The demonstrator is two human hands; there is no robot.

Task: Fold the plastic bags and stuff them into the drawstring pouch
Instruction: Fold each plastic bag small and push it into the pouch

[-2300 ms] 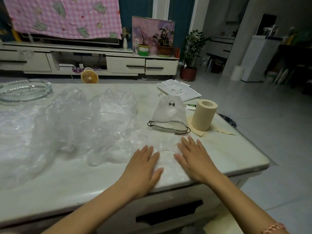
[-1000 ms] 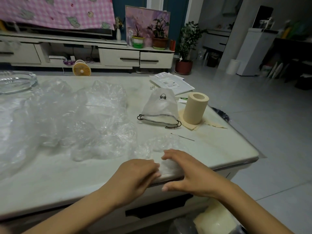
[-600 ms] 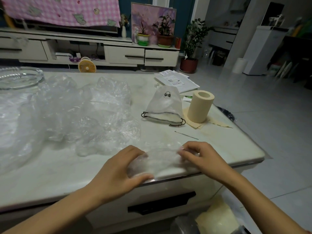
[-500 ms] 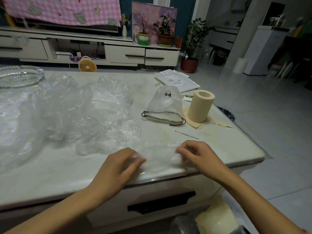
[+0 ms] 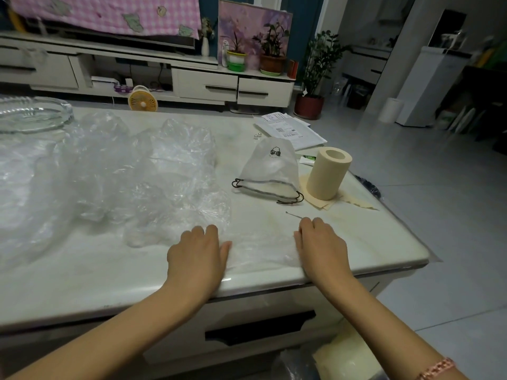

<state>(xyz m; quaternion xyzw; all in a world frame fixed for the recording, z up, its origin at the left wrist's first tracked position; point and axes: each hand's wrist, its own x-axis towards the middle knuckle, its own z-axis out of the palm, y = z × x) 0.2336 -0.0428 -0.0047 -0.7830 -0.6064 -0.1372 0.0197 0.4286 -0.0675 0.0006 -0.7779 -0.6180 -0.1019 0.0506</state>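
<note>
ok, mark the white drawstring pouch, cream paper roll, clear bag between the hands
white drawstring pouch [image 5: 270, 168]: head view, front face
cream paper roll [image 5: 326, 175]: head view, side wall
clear plastic bag [image 5: 260, 248]: head view, flat middle

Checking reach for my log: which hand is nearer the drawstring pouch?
Right. The right hand is nearside-right of the drawstring pouch; the left hand is farther, nearside-left. Both grip a plastic bag.

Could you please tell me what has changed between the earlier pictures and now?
Both hands, flat and together on the plastic bag earlier, have curled onto its ends and moved apart, left hand leftward, right hand rightward, spreading it. The drawstring pouch, paper roll and bag pile stayed put.
</note>
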